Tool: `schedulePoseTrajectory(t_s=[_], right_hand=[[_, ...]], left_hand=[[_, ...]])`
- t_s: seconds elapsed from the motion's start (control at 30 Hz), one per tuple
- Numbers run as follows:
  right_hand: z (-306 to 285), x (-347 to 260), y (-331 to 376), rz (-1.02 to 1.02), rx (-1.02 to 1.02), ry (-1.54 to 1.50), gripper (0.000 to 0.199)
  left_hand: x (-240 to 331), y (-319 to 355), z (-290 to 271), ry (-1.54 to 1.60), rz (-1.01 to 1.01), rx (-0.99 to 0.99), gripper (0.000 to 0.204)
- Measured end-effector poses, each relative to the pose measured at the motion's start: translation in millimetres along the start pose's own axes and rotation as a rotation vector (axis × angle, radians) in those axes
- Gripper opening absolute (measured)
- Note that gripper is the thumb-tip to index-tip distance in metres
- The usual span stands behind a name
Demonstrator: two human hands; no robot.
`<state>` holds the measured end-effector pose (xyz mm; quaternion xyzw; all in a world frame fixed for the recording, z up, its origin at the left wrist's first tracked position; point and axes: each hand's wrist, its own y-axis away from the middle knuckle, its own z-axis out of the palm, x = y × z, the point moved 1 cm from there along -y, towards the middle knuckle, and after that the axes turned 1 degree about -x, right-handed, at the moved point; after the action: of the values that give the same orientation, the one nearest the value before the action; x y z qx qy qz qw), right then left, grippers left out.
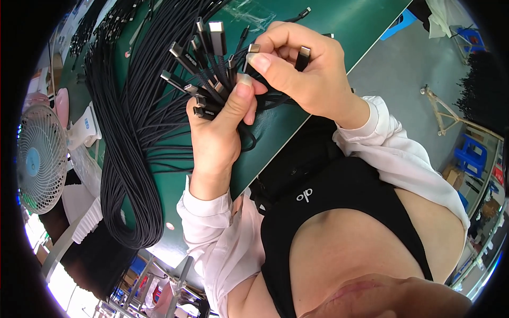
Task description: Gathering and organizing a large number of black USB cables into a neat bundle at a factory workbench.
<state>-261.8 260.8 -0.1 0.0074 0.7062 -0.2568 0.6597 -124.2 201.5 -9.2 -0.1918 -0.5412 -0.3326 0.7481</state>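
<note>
My left hand [218,132] grips a bunch of black braided cables [209,87] just below their metal connector ends, which fan out upward above my thumb. My right hand [302,66] is closed over the same bunch from the right, with one black connector [303,57] pinched between its fingers and another silver tip at its thumb. Both hands hover over a green table [350,21]. The cable lengths trail down and left from my left hand.
A thick bundle of long black cables [130,175] lies looped across the green table on the left. More cables lie at the far top left. A white fan [40,159] stands at the left edge. Blue stools [472,153] and a grey floor are on the right.
</note>
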Motion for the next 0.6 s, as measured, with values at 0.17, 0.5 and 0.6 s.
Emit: schedulePoseTrajectory(t_s=[0.17, 0.5, 0.6], right_hand=[[-5.1, 23.5, 6.1, 0.046, 0.050, -0.208, 0.011], [-8.6, 17.0, 4.0, 0.267, -0.041, -0.446, 0.021], [-13.0, 14.0, 7.8, 0.287, -0.052, -0.383, 0.018]], left_hand=[[0.0, -5.9, 10.3, -0.090, 0.024, 0.075, 0.019], [-0.8, -4.8, -0.5, -0.082, -0.029, 0.051, 0.015], [-1.3, -5.8, -3.0, -0.080, -0.030, 0.026, 0.015]])
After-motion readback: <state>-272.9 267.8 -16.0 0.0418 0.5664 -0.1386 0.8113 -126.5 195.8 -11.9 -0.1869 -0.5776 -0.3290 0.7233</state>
